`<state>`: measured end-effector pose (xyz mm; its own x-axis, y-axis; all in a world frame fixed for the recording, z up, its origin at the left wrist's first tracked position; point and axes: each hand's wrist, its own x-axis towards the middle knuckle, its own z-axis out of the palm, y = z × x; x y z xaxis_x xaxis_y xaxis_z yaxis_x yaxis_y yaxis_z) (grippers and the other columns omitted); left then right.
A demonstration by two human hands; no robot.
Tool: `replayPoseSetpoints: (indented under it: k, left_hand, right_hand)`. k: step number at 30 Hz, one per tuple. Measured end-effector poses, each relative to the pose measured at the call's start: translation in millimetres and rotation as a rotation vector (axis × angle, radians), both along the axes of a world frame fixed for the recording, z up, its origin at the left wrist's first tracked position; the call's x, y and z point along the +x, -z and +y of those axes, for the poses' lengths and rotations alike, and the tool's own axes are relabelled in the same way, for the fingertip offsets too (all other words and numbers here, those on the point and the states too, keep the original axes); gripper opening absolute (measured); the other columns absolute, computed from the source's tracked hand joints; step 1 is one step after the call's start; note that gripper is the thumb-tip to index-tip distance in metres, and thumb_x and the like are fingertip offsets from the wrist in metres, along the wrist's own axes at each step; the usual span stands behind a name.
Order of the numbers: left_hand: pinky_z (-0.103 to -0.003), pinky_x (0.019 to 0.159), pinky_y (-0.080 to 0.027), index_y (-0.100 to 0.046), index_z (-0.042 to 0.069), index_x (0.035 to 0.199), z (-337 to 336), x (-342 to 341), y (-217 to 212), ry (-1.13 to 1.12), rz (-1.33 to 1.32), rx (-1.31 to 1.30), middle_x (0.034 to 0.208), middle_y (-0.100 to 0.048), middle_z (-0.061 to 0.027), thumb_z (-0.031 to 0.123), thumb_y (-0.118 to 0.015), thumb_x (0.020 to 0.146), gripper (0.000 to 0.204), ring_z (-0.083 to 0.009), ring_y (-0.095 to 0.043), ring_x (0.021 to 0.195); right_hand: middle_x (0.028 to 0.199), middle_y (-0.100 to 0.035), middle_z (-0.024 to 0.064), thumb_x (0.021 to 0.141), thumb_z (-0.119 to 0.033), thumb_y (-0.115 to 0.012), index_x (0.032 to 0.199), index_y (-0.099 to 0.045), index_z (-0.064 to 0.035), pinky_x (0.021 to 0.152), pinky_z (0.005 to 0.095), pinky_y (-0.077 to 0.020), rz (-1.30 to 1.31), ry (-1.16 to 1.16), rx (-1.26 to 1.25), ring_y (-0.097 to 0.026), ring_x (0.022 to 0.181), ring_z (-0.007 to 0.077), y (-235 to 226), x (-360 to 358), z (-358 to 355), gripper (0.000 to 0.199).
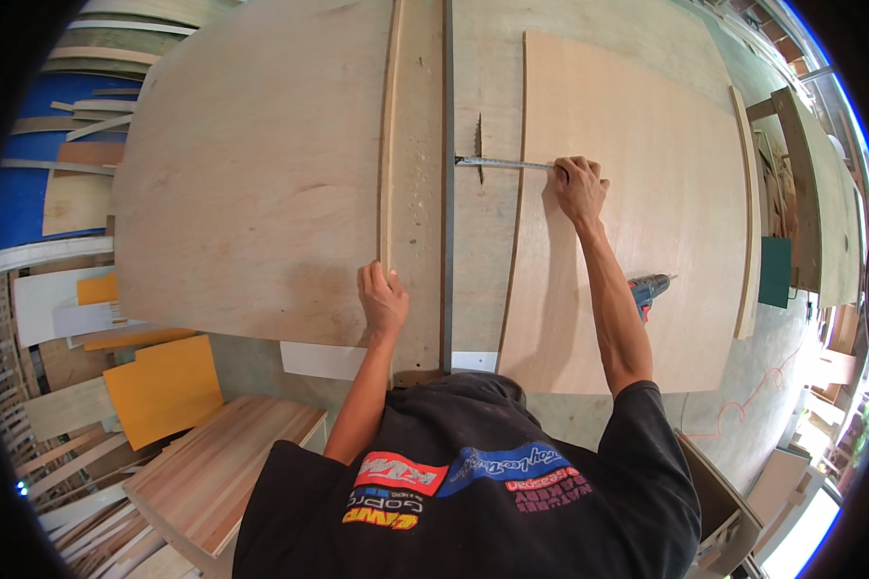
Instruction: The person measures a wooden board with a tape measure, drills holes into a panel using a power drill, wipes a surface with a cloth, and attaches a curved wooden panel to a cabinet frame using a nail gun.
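Note:
My right hand [581, 188] is closed around the end of a tape measure [507, 163]. The tape's blade runs leftward past an upright saw blade [480, 145] to a long dark metal fence [447, 222]. Whatever part of the tape lies inside the fingers is hidden. My left hand [383, 301] is closed on the near end of a narrow wooden strip [391, 145], which lies along the right edge of a large plywood sheet [251, 183]. Under my right forearm is another plywood panel [628, 232], with a cordless drill [649, 291] resting on it.
Wood offcuts [92, 125] are stacked at the far left, near yellow boards [169, 386]. A laminated wood board [227, 473] sits low on the left. Over on the right stand a wooden frame [801, 193] and an orange cord [743, 410] on the floor.

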<state>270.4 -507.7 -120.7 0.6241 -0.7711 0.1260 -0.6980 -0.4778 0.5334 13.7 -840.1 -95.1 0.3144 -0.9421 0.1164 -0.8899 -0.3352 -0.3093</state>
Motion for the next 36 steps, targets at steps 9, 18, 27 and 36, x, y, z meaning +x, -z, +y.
replayPoseSetpoints:
  k: [9,18,27,36]
  left_hand:
    - [-0.052,0.087,-0.046,-0.054,-0.007,0.116,-1.3,-0.8,-3.0,-0.018,0.015,-0.023,0.107,-0.056,-0.0237,0.003,-0.066,0.090,0.030,-0.0427,-0.056,0.102]
    - [-0.052,0.088,-0.047,-0.055,-0.008,0.116,-1.2,0.5,0.0,-0.010,0.002,-0.037,0.107,-0.057,-0.0237,0.003,-0.066,0.090,0.031,-0.0426,-0.057,0.103]
    - [-0.053,0.084,-0.047,-0.054,-0.009,0.116,-2.5,0.5,-1.8,0.007,-0.015,-0.056,0.105,-0.056,-0.0254,0.002,-0.063,0.092,0.028,-0.0445,-0.058,0.097]
    - [-0.053,0.083,-0.047,-0.053,-0.010,0.116,-1.9,1.0,-2.5,0.012,-0.012,-0.047,0.105,-0.055,-0.0253,0.002,-0.063,0.093,0.028,-0.0433,-0.058,0.097]
  right_hand:
    - [0.117,-0.071,-0.0042,0.097,-0.029,-0.062,0.105,-0.075,-0.0239,0.090,0.0533,-0.0423,0.025,-0.003,-0.005,-0.058,0.121,0.0222,-2.6,1.0,0.8,0.016]
    - [0.116,-0.071,-0.0048,0.096,-0.028,-0.063,0.106,-0.075,-0.0247,0.089,0.0522,-0.0422,0.013,-0.008,-0.029,-0.058,0.120,0.0215,2.1,-0.6,-0.1,0.016]
    - [0.117,-0.070,-0.0052,0.095,-0.027,-0.066,0.107,-0.075,-0.0254,0.088,0.0515,-0.0418,0.041,-0.010,-0.041,-0.058,0.120,0.0211,4.3,-1.1,-0.5,0.016]
    - [0.118,-0.070,-0.0045,0.097,-0.029,-0.065,0.111,-0.075,-0.0260,0.089,0.0520,-0.0423,0.064,-0.022,-0.018,-0.058,0.120,0.0216,1.6,-1.0,-0.8,0.017]
